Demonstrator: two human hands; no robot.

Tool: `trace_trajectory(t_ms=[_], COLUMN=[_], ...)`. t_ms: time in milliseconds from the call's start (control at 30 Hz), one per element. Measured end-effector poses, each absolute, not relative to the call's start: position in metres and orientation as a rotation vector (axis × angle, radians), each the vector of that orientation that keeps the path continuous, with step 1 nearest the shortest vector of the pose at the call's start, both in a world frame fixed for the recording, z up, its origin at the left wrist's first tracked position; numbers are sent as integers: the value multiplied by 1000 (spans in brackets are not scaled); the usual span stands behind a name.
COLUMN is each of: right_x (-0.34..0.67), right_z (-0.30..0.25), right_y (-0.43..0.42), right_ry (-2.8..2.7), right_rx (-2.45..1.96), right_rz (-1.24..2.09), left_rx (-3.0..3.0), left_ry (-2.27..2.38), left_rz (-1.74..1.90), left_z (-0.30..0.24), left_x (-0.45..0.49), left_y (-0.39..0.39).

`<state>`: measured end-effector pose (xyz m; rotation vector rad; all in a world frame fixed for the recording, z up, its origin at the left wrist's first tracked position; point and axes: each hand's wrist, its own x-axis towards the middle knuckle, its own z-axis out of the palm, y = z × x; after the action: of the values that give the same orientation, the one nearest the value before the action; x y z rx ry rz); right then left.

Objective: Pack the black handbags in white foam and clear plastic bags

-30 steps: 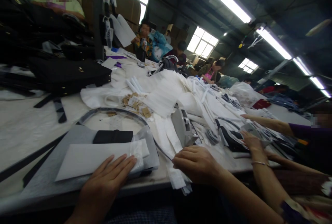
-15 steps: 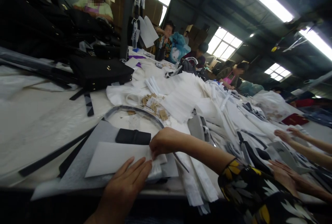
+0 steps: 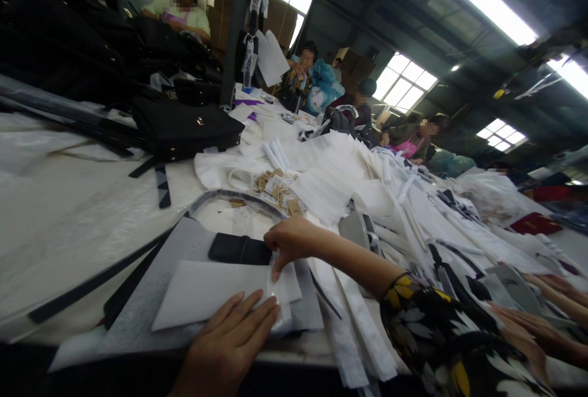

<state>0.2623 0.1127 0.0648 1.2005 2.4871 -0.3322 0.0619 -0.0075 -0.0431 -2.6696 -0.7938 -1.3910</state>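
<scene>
My left hand (image 3: 236, 336) lies flat, fingers stretched, on a white foam sheet (image 3: 211, 290). Its fingertips touch a strip of clear plastic film (image 3: 281, 317) at the sheet's right end. Curled over the top of that film is my right hand (image 3: 291, 244), thumb pointing down and fingers bent; part of the grip is hidden. Just left of its fingertips sits a dark flap with a strap loop (image 3: 239, 249). Beneath the foam is a grey, paper-like layer (image 3: 138, 299), with a plastic-wrapped dark handle (image 3: 229, 196) arching behind.
A black bag (image 3: 184, 130) stands at the back left. Paper tags (image 3: 278, 189) lie beyond my hands. Piled white foam strips (image 3: 358, 329) and a grey piece (image 3: 356, 231) are to the right. A co-worker's hands (image 3: 519, 323) are at the far right; other people work behind.
My right thumb has moved away from the bent fingers, and that hand has shifted slightly up. My left hand stays flat on the foam. The whole view has shifted a little.
</scene>
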Motion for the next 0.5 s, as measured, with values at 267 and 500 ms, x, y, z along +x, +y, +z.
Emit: trace_trajectory(t_ms=[267, 500], right_x=[283, 287], right_z=[31, 22], right_y=[157, 174], right_ry=[2178, 2183], right_rx=[1296, 1337], right_rz=[-1057, -1065], left_rx=[-2635, -2652], left_ry=[-733, -630], left_rz=[-1376, -1171], left_z=[-44, -47], left_x=[61, 52], left_y=[-4, 1])
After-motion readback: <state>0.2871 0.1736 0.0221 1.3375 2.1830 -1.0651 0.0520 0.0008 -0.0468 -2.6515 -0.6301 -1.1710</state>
